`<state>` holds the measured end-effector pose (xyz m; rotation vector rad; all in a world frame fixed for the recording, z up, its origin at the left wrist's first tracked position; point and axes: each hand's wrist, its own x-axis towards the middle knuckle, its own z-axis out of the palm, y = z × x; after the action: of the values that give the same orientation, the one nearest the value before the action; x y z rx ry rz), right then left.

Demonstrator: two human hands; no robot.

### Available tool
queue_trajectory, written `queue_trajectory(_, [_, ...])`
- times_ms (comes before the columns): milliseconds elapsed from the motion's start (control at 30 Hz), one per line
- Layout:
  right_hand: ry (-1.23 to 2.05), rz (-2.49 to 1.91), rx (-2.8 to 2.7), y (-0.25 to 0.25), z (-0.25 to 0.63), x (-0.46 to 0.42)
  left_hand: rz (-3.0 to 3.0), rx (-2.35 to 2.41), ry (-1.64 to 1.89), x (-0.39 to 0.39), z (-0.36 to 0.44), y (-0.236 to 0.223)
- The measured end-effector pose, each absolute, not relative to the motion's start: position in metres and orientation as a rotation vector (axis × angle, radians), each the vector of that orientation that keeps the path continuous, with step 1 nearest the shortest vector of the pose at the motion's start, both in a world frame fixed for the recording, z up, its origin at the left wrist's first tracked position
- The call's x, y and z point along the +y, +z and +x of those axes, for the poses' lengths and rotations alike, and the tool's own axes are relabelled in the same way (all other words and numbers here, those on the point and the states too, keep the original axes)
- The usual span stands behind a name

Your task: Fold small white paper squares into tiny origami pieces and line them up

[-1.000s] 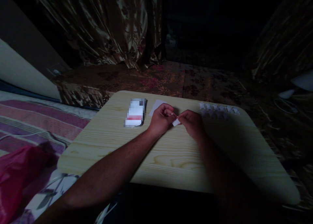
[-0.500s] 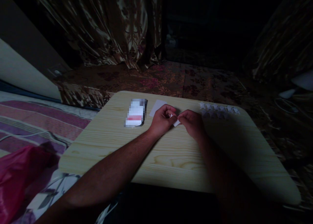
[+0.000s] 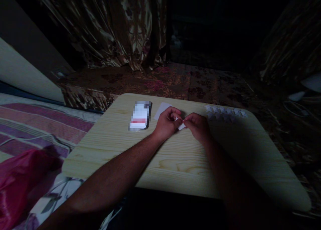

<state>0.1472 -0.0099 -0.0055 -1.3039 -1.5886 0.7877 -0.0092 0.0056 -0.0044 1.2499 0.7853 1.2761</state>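
Observation:
A small piece of white paper [image 3: 181, 125] is pinched between both hands above the middle of the wooden table [image 3: 175, 156]. My left hand [image 3: 166, 123] grips its left side, thumb on top and fingers curled. On the other side, my right hand [image 3: 198, 125] pinches the paper with thumb and forefinger. Much of the paper is hidden by the fingers. Just beyond my left hand lies a flat white sheet of paper [image 3: 161, 110]. To the right, several small folded white paper pieces [image 3: 225, 111] sit in two rows near the table's far edge.
A phone [image 3: 139, 116] with a blurred screen lies left of the paper sheet. A striped bed [image 3: 45, 123] with a pink bag [image 3: 22, 179] is on the left. Patterned curtains [image 3: 135, 25] hang behind, and a white cable [image 3: 297, 108] lies at the right.
The view has shifted very slightly, so everything sits a little further right. Both hands keep hold of the paper in nearly the same pose.

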Motion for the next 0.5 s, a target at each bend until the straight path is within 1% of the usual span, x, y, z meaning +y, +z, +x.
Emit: queue_trajectory(500, [0.720,-1.286,-1.610,0.0010,0.1461,-0.0144,1.185,0.762,1.258,0.0044,-0.0077,-0.0012])
